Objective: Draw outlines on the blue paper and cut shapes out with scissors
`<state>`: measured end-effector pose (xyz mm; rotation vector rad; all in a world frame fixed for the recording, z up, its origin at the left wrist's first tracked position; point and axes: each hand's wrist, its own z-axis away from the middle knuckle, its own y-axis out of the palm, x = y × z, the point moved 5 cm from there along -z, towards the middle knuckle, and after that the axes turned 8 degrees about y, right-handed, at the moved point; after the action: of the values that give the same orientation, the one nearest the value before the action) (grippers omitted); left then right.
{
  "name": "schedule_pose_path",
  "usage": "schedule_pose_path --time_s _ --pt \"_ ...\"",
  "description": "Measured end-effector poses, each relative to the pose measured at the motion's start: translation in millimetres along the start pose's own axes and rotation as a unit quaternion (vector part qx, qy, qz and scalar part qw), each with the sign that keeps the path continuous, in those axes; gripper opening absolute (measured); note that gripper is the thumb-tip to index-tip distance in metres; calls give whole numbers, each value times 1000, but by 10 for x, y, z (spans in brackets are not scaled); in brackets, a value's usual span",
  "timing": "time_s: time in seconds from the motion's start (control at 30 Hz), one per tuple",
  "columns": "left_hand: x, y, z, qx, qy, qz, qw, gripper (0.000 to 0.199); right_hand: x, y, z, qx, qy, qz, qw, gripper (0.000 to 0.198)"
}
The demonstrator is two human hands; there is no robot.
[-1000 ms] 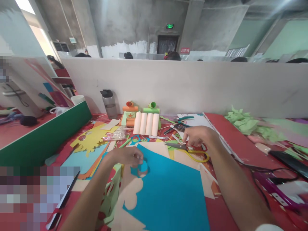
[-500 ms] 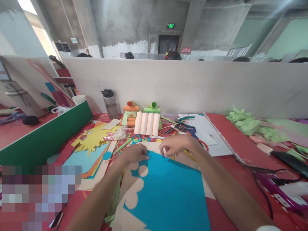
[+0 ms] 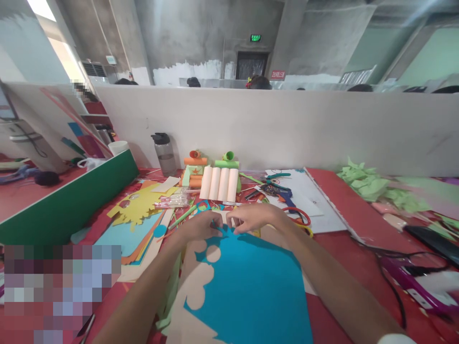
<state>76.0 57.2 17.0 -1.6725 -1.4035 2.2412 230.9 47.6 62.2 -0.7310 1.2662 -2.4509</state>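
A large blue sheet of craft paper [image 3: 258,286] with scalloped cut-outs along its left side lies over a beige sheet [image 3: 196,292]. At its far edge my left hand [image 3: 202,226] has the fingertips closed in a pinch on the paper. My right hand [image 3: 253,217] pinches the same edge just to the right, its fingers curled and close to those of the left. Between the two hands the edge of the blue paper looks slightly raised and bent. The exact fingertip contact is partly hidden by the curled fingers.
Behind the hands stand several pale paper rolls [image 3: 218,184] and a water bottle [image 3: 164,154]. Pliers [image 3: 274,180] and red-handled scissors [image 3: 301,216] lie right. Yellow cut paper [image 3: 138,205] and coloured sheets [image 3: 125,243] lie left, by a green board [image 3: 71,200].
My right hand has moved left along the far edge, closer to my left hand. The paper's edge between them now bends up more. My left hand has barely moved.
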Motion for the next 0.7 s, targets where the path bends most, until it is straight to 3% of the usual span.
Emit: schedule_pose_path --time_s 0.2,0.37,0.57,0.7 --pt "-69 -77 -15 -30 160 56 985 14 -68 95 -105 51 0 -108 993 34" --pt "-45 -130 -26 -74 188 75 976 10 -31 82 -147 38 -25 -186 982 37" --pt "-136 -404 126 -90 131 19 987 11 -9 68 -240 -32 -61 -279 958 23" --pt "-44 -839 452 -147 12 -77 986 19 -92 49 -288 -114 -12 -206 972 21"
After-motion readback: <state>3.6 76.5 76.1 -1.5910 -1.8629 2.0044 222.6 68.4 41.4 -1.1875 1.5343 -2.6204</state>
